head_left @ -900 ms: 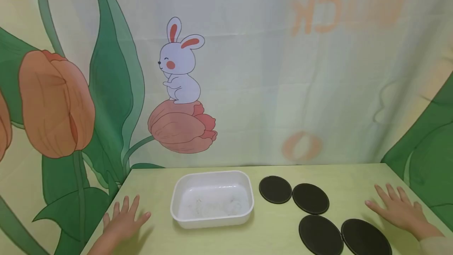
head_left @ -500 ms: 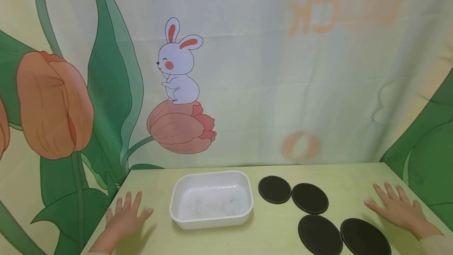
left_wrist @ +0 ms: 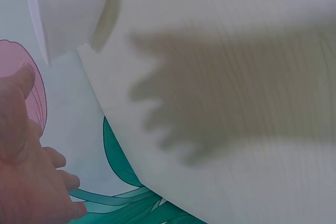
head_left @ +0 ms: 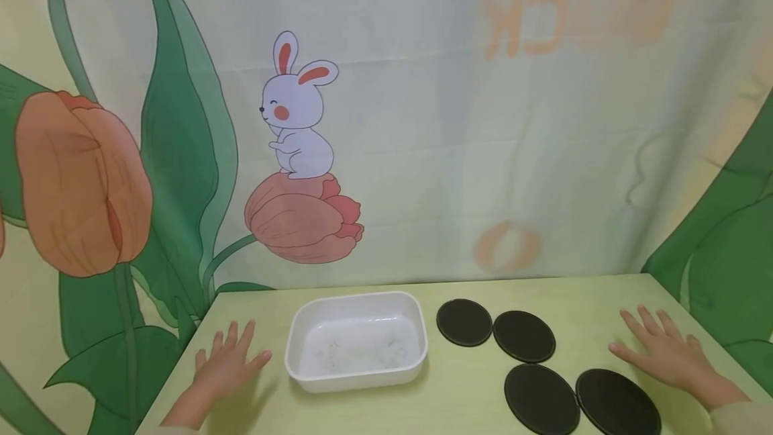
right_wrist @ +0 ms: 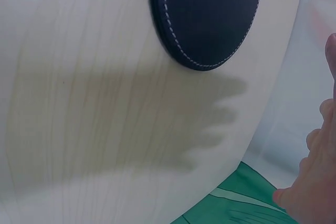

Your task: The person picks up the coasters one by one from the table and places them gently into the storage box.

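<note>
My left hand hovers over the table's left side with its fingers spread, holding nothing. Nearest to it is a white rectangular tub, which looks bare inside apart from faint marks. On the right, my right hand is held above the table, fingers spread and nothing in them. Black round coasters lie between the tub and that hand: a far left one, one beside it, and two nearer ones. In the right wrist view, a coaster shows pale stitching along its rim.
The pale wooden table ends at a hanging curtain printed with tulips and a rabbit. Hand shadows fall on the tabletop in both wrist views.
My left hand has moved right and slightly away from me, nearer the tub. The head view has shifted a little. My right hand keeps its spread pose; tub and coasters stay in place.
</note>
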### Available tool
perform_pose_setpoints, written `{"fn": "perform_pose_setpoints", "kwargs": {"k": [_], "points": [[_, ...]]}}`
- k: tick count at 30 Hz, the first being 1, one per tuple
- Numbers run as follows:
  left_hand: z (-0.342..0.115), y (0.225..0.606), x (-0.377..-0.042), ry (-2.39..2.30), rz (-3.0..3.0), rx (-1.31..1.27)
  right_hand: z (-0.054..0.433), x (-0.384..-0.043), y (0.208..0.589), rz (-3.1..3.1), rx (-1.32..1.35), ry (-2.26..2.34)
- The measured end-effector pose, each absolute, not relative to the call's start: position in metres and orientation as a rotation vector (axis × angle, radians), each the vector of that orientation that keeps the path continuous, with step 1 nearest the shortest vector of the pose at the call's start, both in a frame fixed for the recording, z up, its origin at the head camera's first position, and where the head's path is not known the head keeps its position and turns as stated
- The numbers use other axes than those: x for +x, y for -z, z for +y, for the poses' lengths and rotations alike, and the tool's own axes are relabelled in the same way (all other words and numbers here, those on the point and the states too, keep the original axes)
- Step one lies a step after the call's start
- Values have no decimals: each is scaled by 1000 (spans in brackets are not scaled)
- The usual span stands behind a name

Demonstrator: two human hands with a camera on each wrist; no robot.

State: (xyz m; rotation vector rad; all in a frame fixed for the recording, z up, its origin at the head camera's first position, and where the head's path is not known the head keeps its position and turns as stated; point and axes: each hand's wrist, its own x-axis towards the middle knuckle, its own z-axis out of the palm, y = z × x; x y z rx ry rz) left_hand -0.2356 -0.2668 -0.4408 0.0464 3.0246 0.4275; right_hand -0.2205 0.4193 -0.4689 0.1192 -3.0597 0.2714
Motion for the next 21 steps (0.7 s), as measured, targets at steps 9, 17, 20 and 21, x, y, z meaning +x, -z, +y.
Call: {"fn": "perform_pose_setpoints", "kwargs": {"k": [9,17,20,21], "points": [[-255,441,-240,-568,3079,188,406,-216,467,-3001,198,-265],[-246,438,-248,-827,3151,274,394,-213,456,-2936,376,-437],[-242,438,-250,-945,3119,215,391,-212,452,-2939,405,-568],[-240,438,-251,-980,3099,187,391,-212,451,-2957,390,-605]]}}
